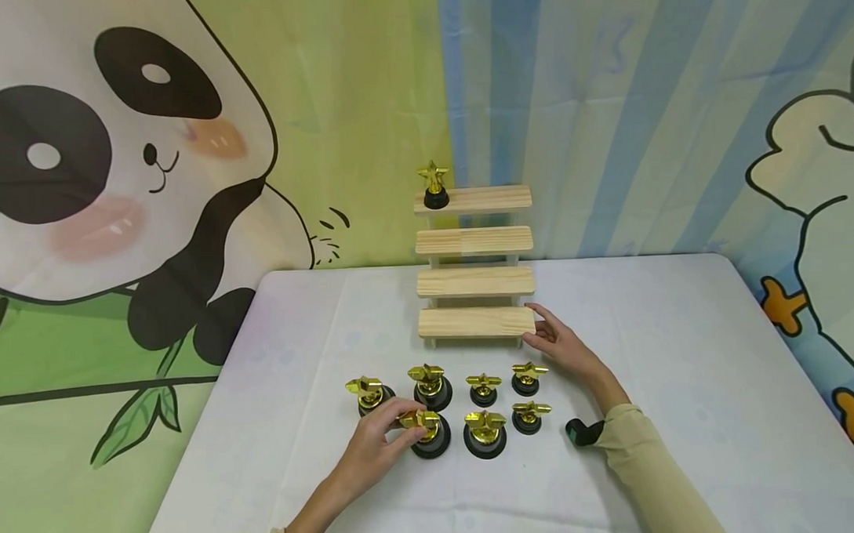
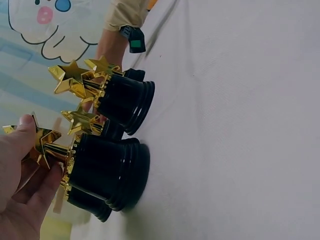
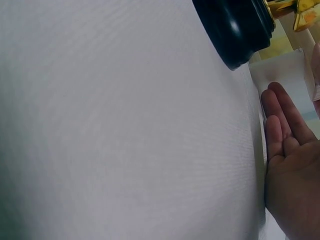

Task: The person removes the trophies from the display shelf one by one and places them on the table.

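My left hand [image 1: 376,441] pinches the gold star of a trophy [image 1: 431,443] between thumb and fingers. In the left wrist view, that trophy's black round base [image 2: 107,167] appears to stand on the table. Several other star trophies stand around it, among them a larger one [image 1: 485,437] and a smaller one [image 1: 527,420]. My right hand [image 1: 560,344] holds the right end of the lowest step of a wooden tiered stand [image 1: 471,322], thumb in front and index finger behind. The right wrist view shows the other fingers [image 3: 275,132] extended; the stand is mostly cut off there.
One star trophy [image 1: 434,185] stands at the left end of the stand's top step. The stand is at the back of a white-covered table [image 1: 316,325], in front of a cartoon-printed curtain [image 1: 365,104]. A black device [image 1: 583,432] is strapped at the right wrist.
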A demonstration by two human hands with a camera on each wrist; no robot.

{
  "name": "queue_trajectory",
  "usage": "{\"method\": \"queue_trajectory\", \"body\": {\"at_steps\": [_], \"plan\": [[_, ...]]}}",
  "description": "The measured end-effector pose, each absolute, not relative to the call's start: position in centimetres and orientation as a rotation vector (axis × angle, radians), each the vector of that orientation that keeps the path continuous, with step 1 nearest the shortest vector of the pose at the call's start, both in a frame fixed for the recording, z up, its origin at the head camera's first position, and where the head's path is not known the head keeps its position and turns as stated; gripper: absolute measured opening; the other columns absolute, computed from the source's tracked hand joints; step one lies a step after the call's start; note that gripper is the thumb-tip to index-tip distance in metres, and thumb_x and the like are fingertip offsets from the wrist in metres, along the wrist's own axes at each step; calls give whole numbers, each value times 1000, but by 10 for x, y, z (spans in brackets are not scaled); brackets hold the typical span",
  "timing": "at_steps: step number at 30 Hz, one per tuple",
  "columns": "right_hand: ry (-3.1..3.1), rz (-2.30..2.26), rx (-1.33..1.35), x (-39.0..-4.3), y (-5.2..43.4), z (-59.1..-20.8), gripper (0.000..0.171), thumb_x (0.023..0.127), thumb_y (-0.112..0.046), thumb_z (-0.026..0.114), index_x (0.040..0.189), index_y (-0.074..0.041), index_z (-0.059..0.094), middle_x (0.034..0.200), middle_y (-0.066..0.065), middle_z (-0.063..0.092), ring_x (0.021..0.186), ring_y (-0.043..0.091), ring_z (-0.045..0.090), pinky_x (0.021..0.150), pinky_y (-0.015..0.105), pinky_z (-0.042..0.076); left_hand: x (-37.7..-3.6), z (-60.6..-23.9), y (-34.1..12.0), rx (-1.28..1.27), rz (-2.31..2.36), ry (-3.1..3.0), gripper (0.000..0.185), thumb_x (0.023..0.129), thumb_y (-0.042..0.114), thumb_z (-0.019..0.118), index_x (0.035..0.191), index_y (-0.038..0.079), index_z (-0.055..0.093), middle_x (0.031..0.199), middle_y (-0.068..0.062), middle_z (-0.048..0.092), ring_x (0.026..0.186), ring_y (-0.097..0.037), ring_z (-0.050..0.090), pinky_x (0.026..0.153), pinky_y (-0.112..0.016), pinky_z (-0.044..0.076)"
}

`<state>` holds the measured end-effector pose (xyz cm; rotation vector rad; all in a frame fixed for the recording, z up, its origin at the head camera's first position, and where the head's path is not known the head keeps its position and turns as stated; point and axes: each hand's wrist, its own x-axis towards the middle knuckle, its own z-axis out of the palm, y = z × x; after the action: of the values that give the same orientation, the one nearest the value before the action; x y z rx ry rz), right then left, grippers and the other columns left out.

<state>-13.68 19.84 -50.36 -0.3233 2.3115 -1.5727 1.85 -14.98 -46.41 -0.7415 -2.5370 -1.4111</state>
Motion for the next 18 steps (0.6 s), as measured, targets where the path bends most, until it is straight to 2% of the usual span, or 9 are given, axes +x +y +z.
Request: {"method": "queue_trajectory", "body": {"at_steps": [11,18], "plan": [[2326,-1556,-339,-138,198,-504,71,99,-32,57,155,-15,17,139,28,49,124,38,52,97,41,46,20,-473,-147,-736,-1503,-2521,28,86,16,72,112,14,64,102,0,67,89,-4,64,77,-23,59],[2317,-1564,-339,-135,198,-502,70,99,-30,57,156,-16,17,138,29,49,123,37,52,92,35,47,18,-472,-148,-826,-1211,-2495,30,82,16,77,110,10,67,103,1,70,92,-9,67,82,-14,52]]}}
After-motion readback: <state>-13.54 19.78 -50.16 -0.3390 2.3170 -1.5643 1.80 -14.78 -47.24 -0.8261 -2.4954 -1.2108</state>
